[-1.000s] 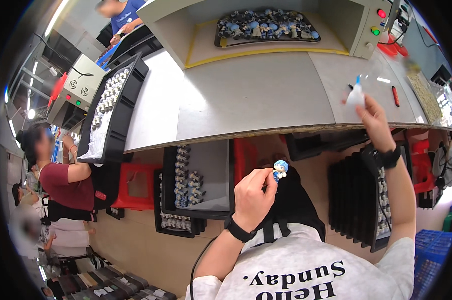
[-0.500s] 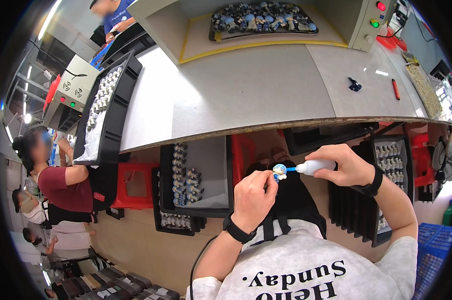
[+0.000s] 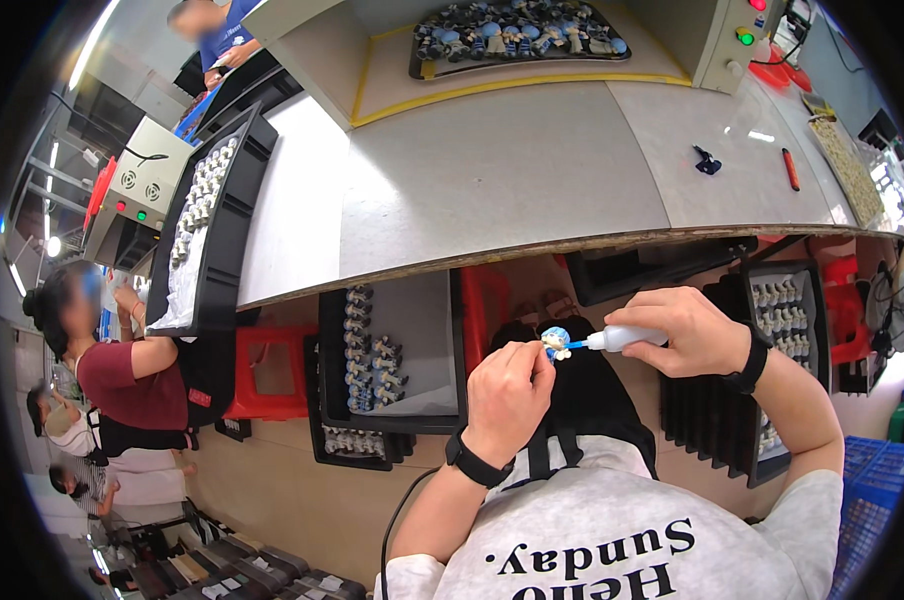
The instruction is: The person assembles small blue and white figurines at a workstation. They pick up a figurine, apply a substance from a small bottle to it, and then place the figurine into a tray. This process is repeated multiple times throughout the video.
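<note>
The left hand (image 3: 510, 392), fingers closed, is pinching a blue-haired figurine (image 3: 555, 343) at its far-right fingertips. Right of it, the right hand (image 3: 702, 333) is gripping a white bottle (image 3: 622, 338), its blue nozzle (image 3: 578, 344) pointing left at the figurine. Farther, a dark-blue piece (image 3: 708, 162) is lying on the worktable (image 3: 502, 185).

Both forearms (image 3: 442, 515) angle inward, with the left fingers (image 3: 538, 362) pinched and the right fingers (image 3: 640, 312) curled nearby.

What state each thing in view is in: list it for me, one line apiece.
Left hand, closed on the figurine.
Right hand, closed around the white bottle.
White bottle, tipped sideways, blue nozzle toward the figurine; contact unclear.
Upper-right red light, lit.
Green light below it, lit.
Black tray, crowded with figurines.
Black crate at upper left, partly filled.
Red pen-shaped item, lying on the bench.
</note>
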The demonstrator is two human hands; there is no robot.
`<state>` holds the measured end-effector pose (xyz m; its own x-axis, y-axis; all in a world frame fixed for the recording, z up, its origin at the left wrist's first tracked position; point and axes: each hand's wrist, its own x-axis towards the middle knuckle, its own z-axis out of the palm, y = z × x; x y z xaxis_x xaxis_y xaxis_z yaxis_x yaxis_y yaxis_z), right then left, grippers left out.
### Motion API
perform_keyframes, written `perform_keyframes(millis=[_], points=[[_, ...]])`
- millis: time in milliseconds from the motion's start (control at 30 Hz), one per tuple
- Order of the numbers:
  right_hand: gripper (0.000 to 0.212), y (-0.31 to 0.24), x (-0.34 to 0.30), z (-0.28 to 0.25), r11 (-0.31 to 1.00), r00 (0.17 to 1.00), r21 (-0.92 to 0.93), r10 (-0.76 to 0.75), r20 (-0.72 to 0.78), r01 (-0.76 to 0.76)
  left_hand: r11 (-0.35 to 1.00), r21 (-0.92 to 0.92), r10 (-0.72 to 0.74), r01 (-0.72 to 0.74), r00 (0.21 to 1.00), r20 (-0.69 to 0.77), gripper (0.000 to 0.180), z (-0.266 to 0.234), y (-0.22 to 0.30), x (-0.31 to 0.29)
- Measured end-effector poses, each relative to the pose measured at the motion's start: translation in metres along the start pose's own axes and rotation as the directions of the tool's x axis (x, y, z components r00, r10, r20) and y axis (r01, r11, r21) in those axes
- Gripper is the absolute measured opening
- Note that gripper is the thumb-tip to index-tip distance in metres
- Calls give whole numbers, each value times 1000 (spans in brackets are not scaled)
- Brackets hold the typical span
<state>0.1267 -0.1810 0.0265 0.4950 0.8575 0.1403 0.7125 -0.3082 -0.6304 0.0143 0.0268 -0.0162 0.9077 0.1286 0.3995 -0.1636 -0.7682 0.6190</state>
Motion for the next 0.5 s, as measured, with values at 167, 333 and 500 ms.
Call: perform_keyframes(millis=[167, 333, 500], points=[[28, -3, 0, 1, 999, 1000, -33, -12, -19, 12, 1000, 15, 16, -16, 1000, -6, 5, 0, 0, 0], [26, -5, 0, 0, 998, 1000, -63, -11, -11, 10, 1000, 12, 25, -25, 1000, -15, 5, 2, 0, 0], [26, -7, 0, 1, 996, 1000, -85, -6, -14, 5, 999, 18, 35, -34, 999, -21, 5, 1, 0, 0]])
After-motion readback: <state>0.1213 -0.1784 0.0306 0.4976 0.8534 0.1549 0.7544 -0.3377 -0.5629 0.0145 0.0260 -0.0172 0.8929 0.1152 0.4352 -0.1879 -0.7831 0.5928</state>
